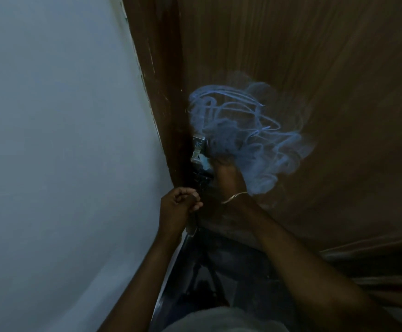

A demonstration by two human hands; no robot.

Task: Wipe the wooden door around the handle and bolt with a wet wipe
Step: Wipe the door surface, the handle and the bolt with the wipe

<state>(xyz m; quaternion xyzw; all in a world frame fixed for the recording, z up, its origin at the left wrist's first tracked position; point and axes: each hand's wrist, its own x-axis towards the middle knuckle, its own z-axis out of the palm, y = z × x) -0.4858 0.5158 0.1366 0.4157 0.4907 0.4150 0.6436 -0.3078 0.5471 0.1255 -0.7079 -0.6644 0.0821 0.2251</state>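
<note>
A brown wooden door (303,56) fills the upper right of the head view. Pale blue scribbles and smears (248,130) cover it beside the metal bolt (198,149) at its left edge. My right hand (228,173) presses against the door just below the bolt, at the lower left of the smears; a small pale piece of the wet wipe (206,164) shows at its fingertips. A thin bracelet circles that wrist. My left hand (181,207) is closed around the dark door handle (192,222) lower down.
A pale blue-grey wall (63,140) takes up the whole left side, meeting the dark door frame (161,92). Dark floor shows in the gap below the hands. My light shirt is at the bottom edge.
</note>
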